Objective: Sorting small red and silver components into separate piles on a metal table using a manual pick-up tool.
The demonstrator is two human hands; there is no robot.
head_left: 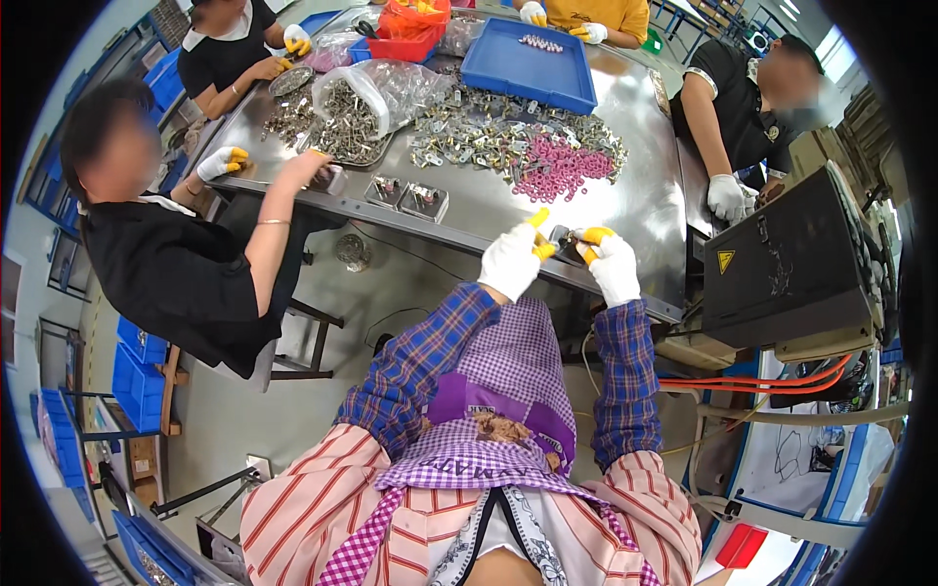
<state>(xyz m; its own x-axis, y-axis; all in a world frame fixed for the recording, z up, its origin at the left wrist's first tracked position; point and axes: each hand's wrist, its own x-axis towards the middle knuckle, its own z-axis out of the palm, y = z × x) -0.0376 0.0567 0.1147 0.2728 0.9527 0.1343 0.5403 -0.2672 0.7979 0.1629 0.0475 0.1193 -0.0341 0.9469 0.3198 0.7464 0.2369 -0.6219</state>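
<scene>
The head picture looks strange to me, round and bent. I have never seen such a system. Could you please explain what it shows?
There is no robot here. A person wears a wide fisheye camera on the head, looking down, so straight edges bend near the rim. Picture left is the person's left.

The two sleeves from below lead to the left hand and right hand, both in white gloves with yellow fingertips. Between their fingers, at the table edge, is a small dark part; I cannot tell which hand grips it.

On the metal table lie pink rings, loose metal parts, a clear bag and a blue tray. Other people are around it.
</scene>
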